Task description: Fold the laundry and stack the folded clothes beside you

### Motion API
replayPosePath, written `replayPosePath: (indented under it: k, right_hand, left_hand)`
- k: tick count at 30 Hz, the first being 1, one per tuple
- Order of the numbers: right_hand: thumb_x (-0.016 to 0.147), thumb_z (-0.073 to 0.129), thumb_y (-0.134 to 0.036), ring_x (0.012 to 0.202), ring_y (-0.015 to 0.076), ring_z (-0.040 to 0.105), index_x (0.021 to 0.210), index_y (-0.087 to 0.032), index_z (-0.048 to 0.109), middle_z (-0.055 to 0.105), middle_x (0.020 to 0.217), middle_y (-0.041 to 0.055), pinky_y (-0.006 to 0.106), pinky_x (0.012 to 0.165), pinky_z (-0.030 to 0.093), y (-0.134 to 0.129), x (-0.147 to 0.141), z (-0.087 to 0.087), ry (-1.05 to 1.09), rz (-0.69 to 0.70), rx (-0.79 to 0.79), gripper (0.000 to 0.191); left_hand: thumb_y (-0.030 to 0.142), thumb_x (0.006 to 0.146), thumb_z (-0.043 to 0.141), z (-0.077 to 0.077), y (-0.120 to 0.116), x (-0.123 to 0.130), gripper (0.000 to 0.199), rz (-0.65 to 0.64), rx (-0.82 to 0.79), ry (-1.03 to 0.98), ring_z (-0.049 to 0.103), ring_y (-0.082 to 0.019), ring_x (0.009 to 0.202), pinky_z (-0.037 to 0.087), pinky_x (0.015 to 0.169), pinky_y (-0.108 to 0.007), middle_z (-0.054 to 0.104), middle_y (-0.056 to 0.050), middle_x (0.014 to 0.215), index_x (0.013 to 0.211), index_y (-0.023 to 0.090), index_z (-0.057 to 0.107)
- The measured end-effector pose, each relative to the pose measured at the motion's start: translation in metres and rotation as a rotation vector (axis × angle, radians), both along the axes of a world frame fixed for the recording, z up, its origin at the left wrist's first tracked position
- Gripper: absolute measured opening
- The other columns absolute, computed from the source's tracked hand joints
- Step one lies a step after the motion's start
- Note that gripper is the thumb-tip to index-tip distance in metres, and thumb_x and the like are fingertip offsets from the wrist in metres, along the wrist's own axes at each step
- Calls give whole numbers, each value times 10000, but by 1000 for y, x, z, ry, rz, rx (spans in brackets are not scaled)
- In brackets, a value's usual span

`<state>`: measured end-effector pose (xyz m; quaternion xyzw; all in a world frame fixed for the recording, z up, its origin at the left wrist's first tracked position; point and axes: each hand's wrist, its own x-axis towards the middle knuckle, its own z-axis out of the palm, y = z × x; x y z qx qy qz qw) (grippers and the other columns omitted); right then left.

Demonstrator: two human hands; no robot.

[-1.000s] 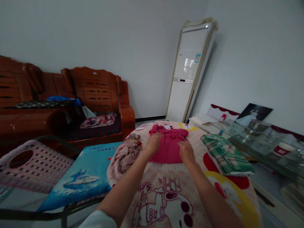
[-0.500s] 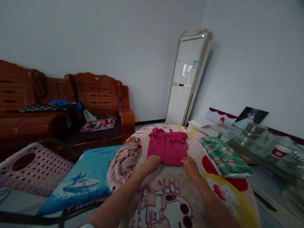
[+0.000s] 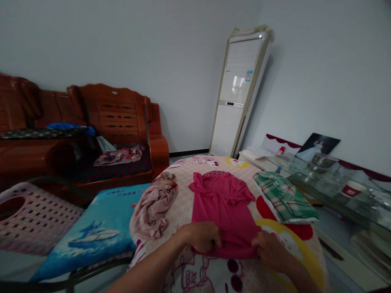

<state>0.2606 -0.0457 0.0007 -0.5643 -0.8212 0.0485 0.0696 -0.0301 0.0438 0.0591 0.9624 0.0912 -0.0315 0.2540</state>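
A pink short-sleeved shirt (image 3: 224, 215) lies spread on the round table's patterned cloth (image 3: 183, 171), its collar and sleeves bunched at the far end. My left hand (image 3: 203, 237) is closed on the shirt's near left part, fingers curled down into the fabric. At the near right edge, my right hand (image 3: 270, 249) pinches the shirt between thumb and fingers. To the left of the shirt sits a crumpled pale pink garment (image 3: 154, 209). On the right lies a folded green plaid shirt (image 3: 284, 197).
A blue cushion (image 3: 94, 232) and a pink woven basket (image 3: 36, 219) are left of the table. Behind them stands a wooden sofa (image 3: 119, 118). A glass-topped cabinet (image 3: 324, 187) holding bowls and a cup borders the right side. A tall air conditioner (image 3: 235, 89) fills the corner.
Both hands have drawn the pink shirt's near edge toward me, so its body is stretched longer over the cloth. The whole view has shifted slightly.
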Motion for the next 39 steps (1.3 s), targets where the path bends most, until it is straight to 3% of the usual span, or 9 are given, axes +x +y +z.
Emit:
replayPosePath:
  k: [4,7,12,14,17,23,30,35,39]
  right_hand:
    - [703,432,-73,820,174,604,821,-205,670,674,859,36,288,763,427,3,-10,32,39,30,-157,297]
    - [758,507,-172,747,162,601,795,-218,708,685,787,6,249,701,413,24,-22,68,160,102,-258,209]
    - [863,464,-238,731,160,595,856,-187,732,706,782,33,236,690,393,97,-65,97,277,69,-44,272]
    - [862,459,-202,708,147,589,798,-181,728,705,757,33,229,685,381,131,-83,91,260,71,20,277]
    - [839,459,-140,696,139,594,692,-164,705,700,717,40,224,685,375,177,-102,68,201,6,41,287]
    - [818,481,-106,869,165,653,885,-169,741,745,901,78,231,782,424,233,-99,22,267,-283,174,276]
    - [869,422,-178,880,190,661,1004,-172,726,741,963,90,268,788,458,279,-42,18,314,-567,370,333]
    - [892,401,-139,876,187,647,1016,-140,709,725,947,121,260,771,416,302,-18,1,38,-600,310,332]
    - [903,451,-192,893,202,627,1001,-134,703,711,946,124,272,779,397,305,-14,-19,-4,-561,246,276]
  left_hand:
    - [189,766,613,2,18,-10,259,-8,-353,59,645,-156,717,462,618,-212,732,6,795,993,221,733]
    - [313,809,619,8,50,-18,280,165,-470,-37,644,-150,684,465,601,-203,724,-23,787,1028,174,723]
    - [135,784,532,8,122,-20,215,913,18,-397,628,-130,738,454,714,-200,717,-19,786,839,145,739]
    - [100,773,521,2,145,-17,243,1137,105,-461,639,-142,807,458,769,-215,728,-23,839,870,154,738]
    - [89,787,522,-8,168,-9,250,1298,115,-518,651,-154,849,468,811,-239,737,-40,886,900,158,735]
    - [95,832,532,-26,201,17,247,1297,151,-480,649,-156,935,460,885,-249,728,-72,1007,979,145,724]
    - [276,834,599,-45,237,16,243,1305,211,-110,648,-215,980,473,858,-257,707,-135,1036,974,131,734]
    - [267,774,649,-48,249,-1,190,1199,101,-72,662,-167,849,477,778,-216,744,-63,895,900,178,759]
    - [173,718,642,-44,250,-2,219,1170,129,-78,658,-163,847,479,785,-218,747,-45,887,898,185,765]
